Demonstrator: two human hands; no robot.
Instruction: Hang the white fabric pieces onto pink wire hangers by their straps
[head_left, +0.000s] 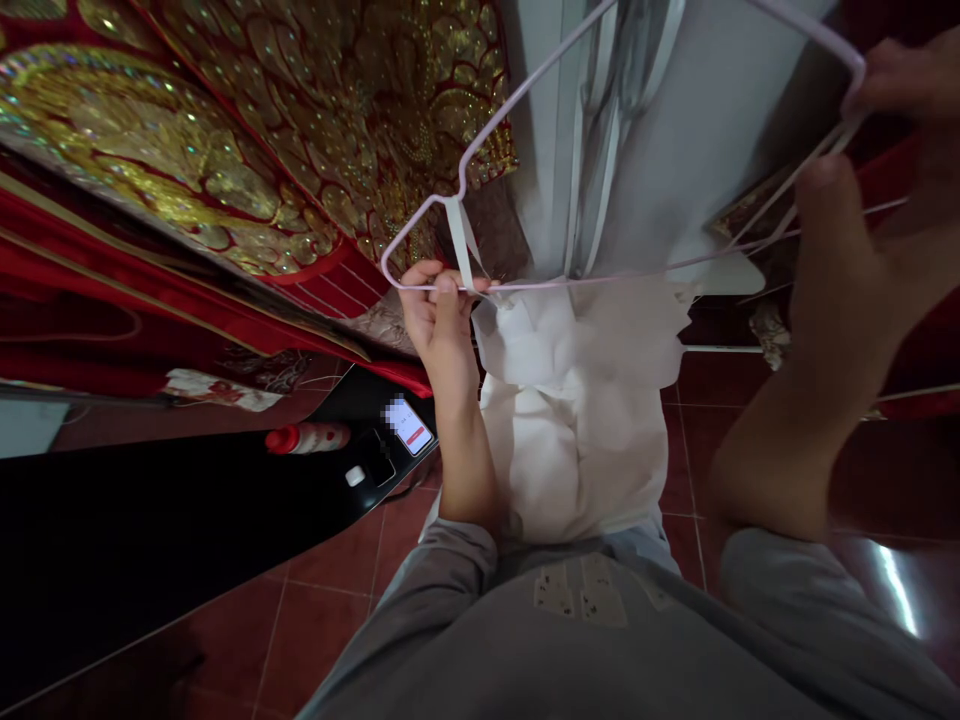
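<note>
A pale pink clothes hanger (517,100) is stretched across in front of me. My left hand (442,320) pinches its lower bar near the left end, together with a white strap (460,243) looped over the left notch. At the right notch, my right hand (877,190) has its fingers on the hanger, its thumb held apart beside another white strap (784,190). Below the bar hangs a whitish garment (577,420) with a scalloped edge, falling in front of my body. Its upper part looks sheer. Shadow hides some of my right fingers.
Red and gold sequined costumes (300,150) hang at the left. On a black table (187,520) lie a red-capped bottle (307,438), a lit phone (409,425), a dark phone (375,458) and a white case (355,477). Pale hanging fabric (660,150) is ahead; red floor tiles (315,610) lie below.
</note>
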